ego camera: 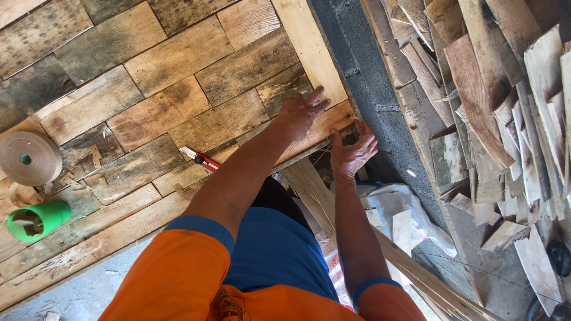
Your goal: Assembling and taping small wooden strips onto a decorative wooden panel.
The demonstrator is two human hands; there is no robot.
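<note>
My left hand [302, 110] lies flat, fingers spread, on top of a wooden panel [178, 113] made of patched plank pieces, close to its corner. My right hand [353, 148] curls around the panel's corner edge from the side, thumb up and fingers on the edge [333, 135]. Both arms reach out from orange sleeves with blue cuffs.
A red-and-white utility knife [201, 159] lies on the panel near my left forearm. A roll of tan edge tape [27, 158] and a green cup [37, 221] sit at the left. A grey block wall [372, 89] runs beside the panel. Scrap wood offcuts [505, 107] pile up at the right.
</note>
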